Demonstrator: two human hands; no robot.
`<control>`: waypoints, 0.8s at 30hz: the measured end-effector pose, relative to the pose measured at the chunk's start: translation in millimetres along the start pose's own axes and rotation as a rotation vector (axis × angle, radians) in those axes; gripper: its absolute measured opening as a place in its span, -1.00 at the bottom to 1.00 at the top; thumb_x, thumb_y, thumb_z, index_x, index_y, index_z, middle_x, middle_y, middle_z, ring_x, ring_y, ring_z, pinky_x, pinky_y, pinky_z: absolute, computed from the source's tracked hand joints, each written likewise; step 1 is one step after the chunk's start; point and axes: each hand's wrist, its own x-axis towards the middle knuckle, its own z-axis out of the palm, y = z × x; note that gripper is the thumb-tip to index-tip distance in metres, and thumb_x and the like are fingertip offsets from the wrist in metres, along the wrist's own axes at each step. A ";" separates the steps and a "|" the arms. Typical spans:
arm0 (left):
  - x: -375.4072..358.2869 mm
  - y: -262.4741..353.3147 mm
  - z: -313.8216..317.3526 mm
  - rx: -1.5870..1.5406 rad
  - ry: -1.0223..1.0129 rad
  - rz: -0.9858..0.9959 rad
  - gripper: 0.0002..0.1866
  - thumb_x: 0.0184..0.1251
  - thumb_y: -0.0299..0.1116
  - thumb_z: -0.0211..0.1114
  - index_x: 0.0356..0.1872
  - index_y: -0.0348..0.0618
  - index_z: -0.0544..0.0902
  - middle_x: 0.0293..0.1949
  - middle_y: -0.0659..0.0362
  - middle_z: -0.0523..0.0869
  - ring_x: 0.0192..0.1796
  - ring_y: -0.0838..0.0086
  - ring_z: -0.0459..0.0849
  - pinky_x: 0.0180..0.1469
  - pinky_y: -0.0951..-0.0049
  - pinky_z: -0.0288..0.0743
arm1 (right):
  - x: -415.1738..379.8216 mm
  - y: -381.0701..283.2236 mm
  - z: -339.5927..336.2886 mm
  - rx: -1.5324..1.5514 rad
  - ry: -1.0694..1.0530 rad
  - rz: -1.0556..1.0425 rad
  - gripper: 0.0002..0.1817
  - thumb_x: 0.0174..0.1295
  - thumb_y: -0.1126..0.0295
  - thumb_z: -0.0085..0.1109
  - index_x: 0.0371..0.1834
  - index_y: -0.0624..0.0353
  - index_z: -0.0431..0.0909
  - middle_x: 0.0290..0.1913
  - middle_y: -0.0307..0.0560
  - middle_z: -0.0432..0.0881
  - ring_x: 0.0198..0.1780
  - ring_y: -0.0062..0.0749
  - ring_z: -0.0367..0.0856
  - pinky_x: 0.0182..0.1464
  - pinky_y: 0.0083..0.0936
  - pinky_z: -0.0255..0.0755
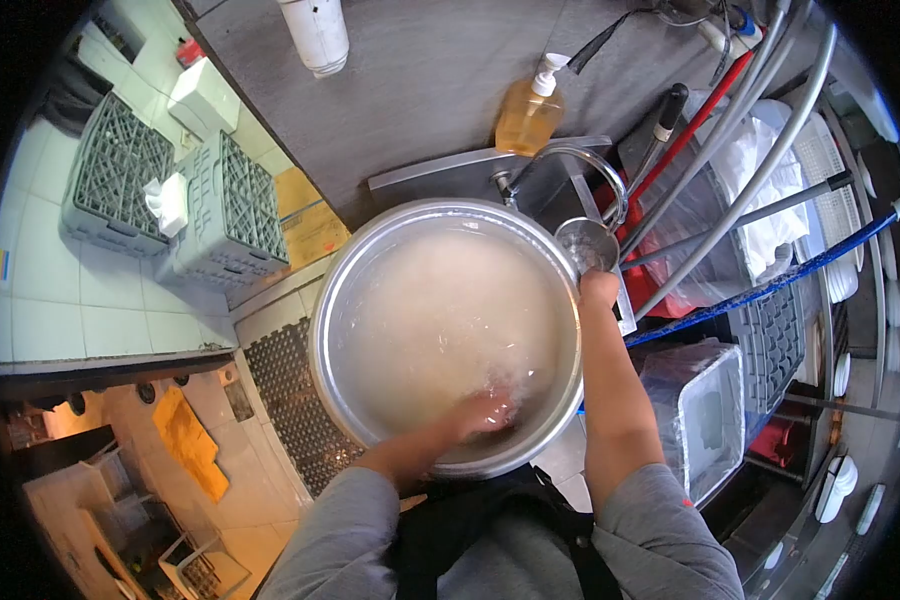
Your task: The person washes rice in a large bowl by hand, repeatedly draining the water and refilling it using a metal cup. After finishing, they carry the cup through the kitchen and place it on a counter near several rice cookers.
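Observation:
A large round metal pot (322,345) filled with cloudy, whitish water stands in front of me. My left hand (485,410) is dipped into the water near the pot's near side, its fingers under the surface and blurred, with small splashes around them. Past the pot's right rim, my right hand (598,288) is closed on a small round metal cup (585,238). The cup is tilted under the curved tap (610,172), with water showing in it. What lies at the bottom of the pot is hidden by the cloudiness.
A soap pump bottle (528,115) stands behind the sink (450,165). Mop and broom poles (740,200) lean at the right, above a plastic-lined bin (710,420). Grey dish racks (235,205) are at the left, near a perforated floor mat (295,400).

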 end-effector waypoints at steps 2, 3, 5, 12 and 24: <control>15.7 -20.9 -0.5 0.120 -0.155 -0.104 -0.34 0.19 0.05 0.07 0.30 0.06 0.17 0.32 -0.07 0.15 0.36 0.12 0.10 0.37 0.10 -0.07 | -3.7 -2.4 -1.5 -0.012 0.005 -0.002 -0.63 0.10 0.29 0.00 -0.28 0.46 0.56 -0.20 0.33 0.57 -0.10 0.06 0.57 -0.07 -0.26 0.42; 24.4 -32.6 -2.3 0.179 -0.231 -0.156 -0.32 0.19 0.10 0.07 0.31 0.13 0.16 0.33 -0.04 0.15 0.37 0.14 0.09 0.37 0.14 -0.05 | -5.6 -3.6 -2.9 -0.010 -0.002 0.000 -0.63 0.10 0.28 0.00 -0.28 0.45 0.56 -0.20 0.33 0.57 -0.09 0.06 0.56 -0.06 -0.27 0.42; 35.0 -56.7 -17.7 0.482 -0.178 0.018 -0.33 0.15 0.09 0.13 0.27 0.11 0.24 0.30 0.07 0.23 0.35 0.16 0.15 0.33 0.06 0.00 | -4.4 -3.5 -3.9 -0.022 -0.021 -0.003 -0.63 0.10 0.28 0.00 -0.27 0.44 0.56 -0.19 0.32 0.57 -0.08 0.06 0.56 -0.06 -0.27 0.41; 48.1 22.7 -130.7 0.841 0.052 -0.225 -0.26 -0.11 0.25 0.24 0.17 0.24 0.40 0.21 0.16 0.36 0.25 0.23 0.31 0.32 0.02 -0.01 | -3.1 -3.2 -3.9 -0.007 -0.014 0.024 -0.63 0.08 0.26 0.03 -0.27 0.42 0.57 -0.17 0.33 0.56 -0.07 0.06 0.55 -0.04 -0.27 0.41; 83.1 29.0 -109.6 0.950 0.441 -0.559 -0.32 -0.05 -0.01 0.25 0.20 0.11 0.38 0.31 0.02 0.21 0.36 0.00 0.04 0.30 -0.24 -0.26 | -13.6 -11.5 -11.8 0.014 -0.032 0.011 -0.64 0.07 0.28 0.03 -0.29 0.43 0.57 -0.19 0.31 0.57 -0.08 0.06 0.56 -0.06 -0.29 0.40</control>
